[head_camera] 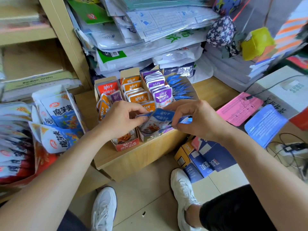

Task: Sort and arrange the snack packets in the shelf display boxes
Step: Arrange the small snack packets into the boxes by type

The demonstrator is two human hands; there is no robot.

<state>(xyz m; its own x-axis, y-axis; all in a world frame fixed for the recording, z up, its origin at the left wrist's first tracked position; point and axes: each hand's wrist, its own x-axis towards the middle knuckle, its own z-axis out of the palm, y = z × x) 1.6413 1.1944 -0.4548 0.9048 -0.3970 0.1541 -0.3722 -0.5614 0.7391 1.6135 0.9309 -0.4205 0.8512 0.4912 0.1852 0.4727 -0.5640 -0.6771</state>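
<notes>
Several cardboard display boxes stand side by side on a low wooden shelf, holding rows of small snack packets: red, orange, purple and blue. Both hands hover over the front of the boxes. My left hand and my right hand pinch a small bunch of blue packets between them, left fingers on its left edge, right fingers on its right side. A few orange packets and one purple packet lie loose in the leftmost box.
Large white-and-blue snack bags fill a box at the left. Stacked plastic-wrapped goods rise behind the boxes. Pink and blue papers lie at the right. A blue carton and cables sit on the floor by my white shoes.
</notes>
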